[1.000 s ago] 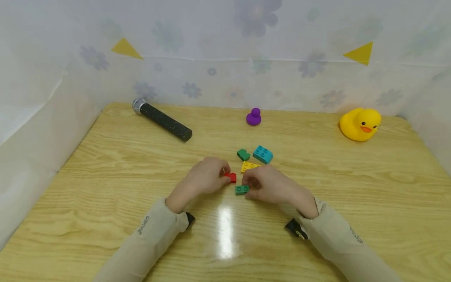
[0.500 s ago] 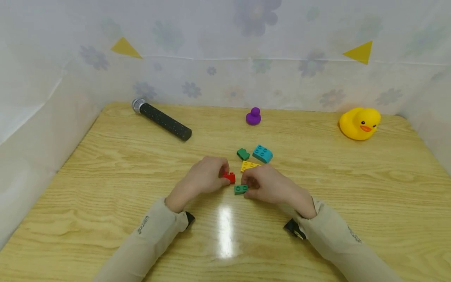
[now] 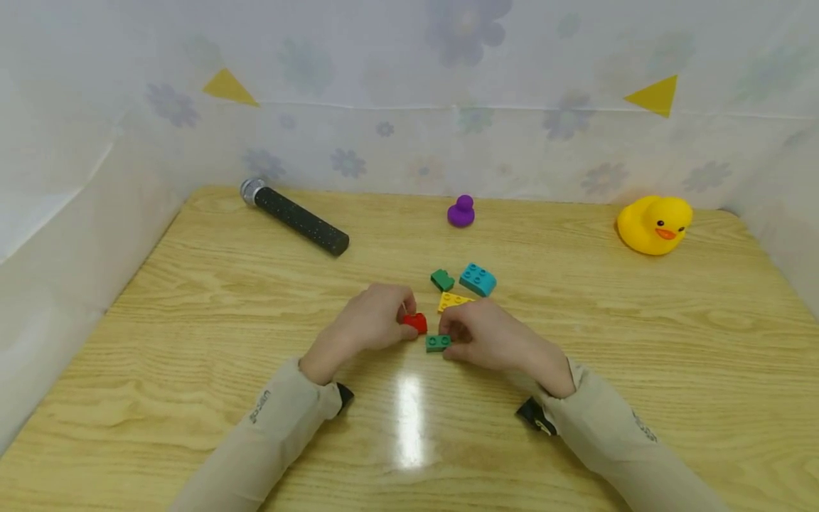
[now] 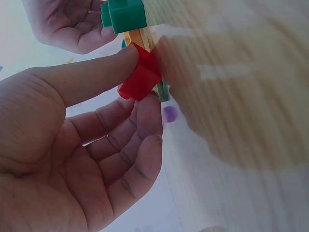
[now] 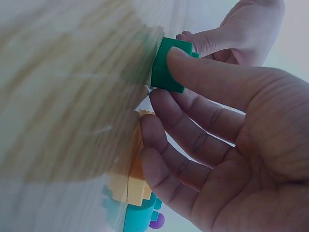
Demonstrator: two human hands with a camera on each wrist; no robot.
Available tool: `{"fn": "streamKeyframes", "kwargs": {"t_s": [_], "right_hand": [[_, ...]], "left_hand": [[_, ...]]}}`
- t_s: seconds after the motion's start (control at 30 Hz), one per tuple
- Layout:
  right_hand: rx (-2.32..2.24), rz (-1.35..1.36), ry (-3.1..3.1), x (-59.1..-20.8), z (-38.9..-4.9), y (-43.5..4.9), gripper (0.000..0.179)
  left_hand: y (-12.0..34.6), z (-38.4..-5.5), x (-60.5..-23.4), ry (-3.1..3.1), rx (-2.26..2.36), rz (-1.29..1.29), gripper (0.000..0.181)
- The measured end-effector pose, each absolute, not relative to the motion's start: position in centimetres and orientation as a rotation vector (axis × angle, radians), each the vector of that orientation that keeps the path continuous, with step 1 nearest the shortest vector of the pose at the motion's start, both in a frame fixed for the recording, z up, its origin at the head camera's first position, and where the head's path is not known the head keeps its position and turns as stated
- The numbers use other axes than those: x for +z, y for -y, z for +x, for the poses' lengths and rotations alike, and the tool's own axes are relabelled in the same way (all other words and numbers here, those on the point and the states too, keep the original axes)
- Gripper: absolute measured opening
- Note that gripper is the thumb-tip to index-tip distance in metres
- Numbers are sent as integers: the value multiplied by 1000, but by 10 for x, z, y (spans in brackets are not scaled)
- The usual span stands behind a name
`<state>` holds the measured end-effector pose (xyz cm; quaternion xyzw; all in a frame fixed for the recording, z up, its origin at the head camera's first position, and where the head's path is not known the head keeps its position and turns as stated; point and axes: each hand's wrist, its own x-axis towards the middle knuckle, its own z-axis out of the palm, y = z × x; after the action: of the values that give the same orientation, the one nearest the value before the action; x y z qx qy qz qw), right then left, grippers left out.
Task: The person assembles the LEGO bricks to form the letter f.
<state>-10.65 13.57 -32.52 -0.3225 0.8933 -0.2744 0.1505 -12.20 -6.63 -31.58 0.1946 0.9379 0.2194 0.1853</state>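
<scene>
In the head view my left hand [image 3: 371,318] pinches a small red toy brick [image 3: 417,324] between thumb and fingers. The left wrist view shows that red brick [image 4: 142,75] tilted, its lower edge close to the tabletop. Just to the right, my right hand [image 3: 495,338] holds a green two-stud brick [image 3: 436,343] by its right end, thumb on one side and fingertips on the other. Behind that hand lies a yellow brick [image 3: 451,301], partly covered by it. Farther back are another green brick [image 3: 442,280], notched in shape, and a turquoise brick [image 3: 478,280] with a curved end.
A black microphone [image 3: 296,217] lies at the back left of the wooden table [image 3: 192,341]. At the back stand a small purple duck [image 3: 461,212] and, to the right, a large yellow duck [image 3: 654,226]. Flower-patterned white cloth [image 3: 409,78] surrounds the far edge and sides.
The red brick has turned and tipped in my left fingers and shifted slightly left. My right hand and its green brick have hardly moved.
</scene>
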Motion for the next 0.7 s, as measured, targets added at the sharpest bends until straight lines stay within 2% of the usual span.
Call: {"fn": "streamKeyframes", "kwargs": {"t_s": [0.4,0.7], "right_hand": [[-789,-941,-2578,-327,-106,-136,14],[-785,-947,-2593,-327,-106,-136,16]], "left_hand": [[67,-124,-316,-2647,579,592,9],[67,-123,-314,-2671,610,553,8]]}}
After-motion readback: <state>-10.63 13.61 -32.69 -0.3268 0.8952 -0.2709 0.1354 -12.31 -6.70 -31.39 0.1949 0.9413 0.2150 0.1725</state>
